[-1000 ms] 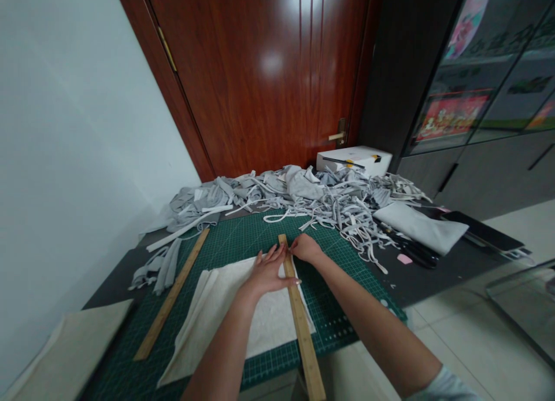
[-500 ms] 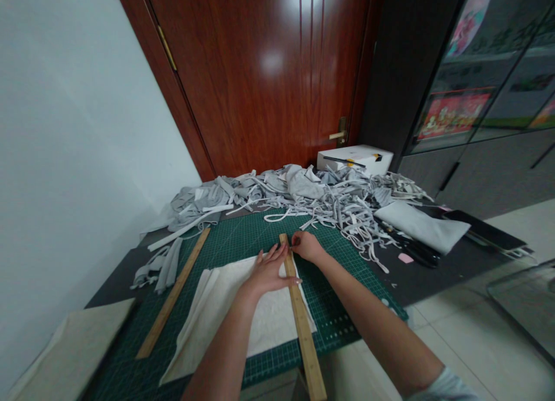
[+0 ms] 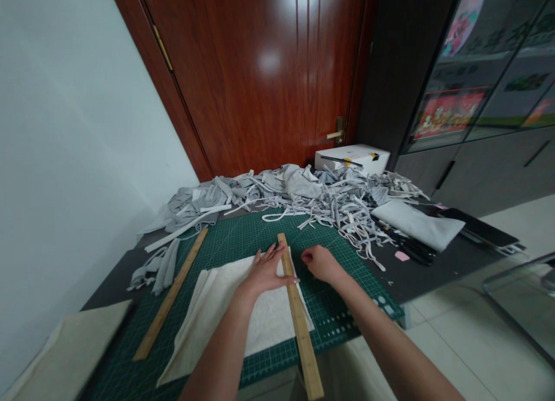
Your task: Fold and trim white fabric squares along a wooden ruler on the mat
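Observation:
Off-white cloth (image 3: 273, 326) in several layers lies on a green cutting mat (image 3: 243, 233). A wooden ruler (image 3: 299, 320) runs along the cloth's right edge and sticks out past the table's front. My left hand (image 3: 264, 273) lies spread over the cloth and the ruler, its thumb and fingertips resting on the wood. Just right of the ruler's far part, my right hand (image 3: 323, 264) hovers over or rests on the mat with its fingers curled closed. Whatever is between those fingers, if anything, is too small to make out.
A second wooden ruler (image 3: 171, 297) lies at the left on the mat. Heaped grey fabric strips (image 3: 299, 184) fill the table's back, before a white box (image 3: 353, 158). A grey pouch (image 3: 418, 223) and a black object (image 3: 418, 250) lie right; folded beige cloth (image 3: 73, 349) lies front left.
My right hand has moved away from the ruler, to the right and slightly nearer me. My left hand, the ruler and the cloth stay in place; the view has shifted slightly.

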`<state>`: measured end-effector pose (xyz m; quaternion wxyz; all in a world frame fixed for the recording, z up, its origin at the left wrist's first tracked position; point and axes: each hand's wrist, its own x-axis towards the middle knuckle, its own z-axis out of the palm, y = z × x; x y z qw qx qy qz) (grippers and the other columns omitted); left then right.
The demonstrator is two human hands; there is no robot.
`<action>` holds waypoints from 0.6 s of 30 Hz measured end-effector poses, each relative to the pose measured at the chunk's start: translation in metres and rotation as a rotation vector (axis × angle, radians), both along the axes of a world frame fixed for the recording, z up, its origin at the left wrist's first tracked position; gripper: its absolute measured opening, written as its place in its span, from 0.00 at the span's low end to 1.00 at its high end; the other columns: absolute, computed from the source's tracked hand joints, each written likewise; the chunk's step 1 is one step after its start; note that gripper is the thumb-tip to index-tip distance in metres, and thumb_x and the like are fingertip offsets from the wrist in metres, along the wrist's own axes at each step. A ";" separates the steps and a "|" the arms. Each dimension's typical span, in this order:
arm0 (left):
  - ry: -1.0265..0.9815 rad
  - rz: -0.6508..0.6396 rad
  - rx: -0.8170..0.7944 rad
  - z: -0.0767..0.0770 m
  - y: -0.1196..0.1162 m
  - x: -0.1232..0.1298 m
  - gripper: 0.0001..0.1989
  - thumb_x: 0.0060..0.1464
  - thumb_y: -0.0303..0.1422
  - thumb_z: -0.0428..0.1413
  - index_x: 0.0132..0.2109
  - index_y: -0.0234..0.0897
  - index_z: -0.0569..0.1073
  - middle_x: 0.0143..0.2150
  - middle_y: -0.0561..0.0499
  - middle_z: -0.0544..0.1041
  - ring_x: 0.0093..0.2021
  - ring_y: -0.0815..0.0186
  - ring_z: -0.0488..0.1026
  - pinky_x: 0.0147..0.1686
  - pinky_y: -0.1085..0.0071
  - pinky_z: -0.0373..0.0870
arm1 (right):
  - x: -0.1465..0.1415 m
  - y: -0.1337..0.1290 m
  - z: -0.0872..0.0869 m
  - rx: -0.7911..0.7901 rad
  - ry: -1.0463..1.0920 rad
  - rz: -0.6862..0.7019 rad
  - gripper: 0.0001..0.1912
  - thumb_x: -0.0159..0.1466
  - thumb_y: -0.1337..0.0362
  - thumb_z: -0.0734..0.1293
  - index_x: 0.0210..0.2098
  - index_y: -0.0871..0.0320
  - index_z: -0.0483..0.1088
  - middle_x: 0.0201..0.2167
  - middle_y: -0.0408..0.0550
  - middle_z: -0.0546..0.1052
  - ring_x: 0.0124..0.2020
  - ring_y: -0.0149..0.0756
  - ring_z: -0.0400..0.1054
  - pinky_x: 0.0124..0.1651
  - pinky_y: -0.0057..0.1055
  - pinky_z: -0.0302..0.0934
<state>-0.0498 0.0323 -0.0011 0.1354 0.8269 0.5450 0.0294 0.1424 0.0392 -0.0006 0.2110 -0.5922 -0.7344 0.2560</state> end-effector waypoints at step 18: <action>0.087 0.015 -0.028 -0.003 0.004 -0.001 0.31 0.59 0.41 0.42 0.67 0.45 0.44 0.70 0.54 0.42 0.69 0.62 0.37 0.63 0.50 0.32 | -0.030 -0.076 0.010 0.260 0.026 0.036 0.18 0.62 0.72 0.57 0.48 0.60 0.71 0.47 0.54 0.74 0.49 0.37 0.67 0.52 0.29 0.59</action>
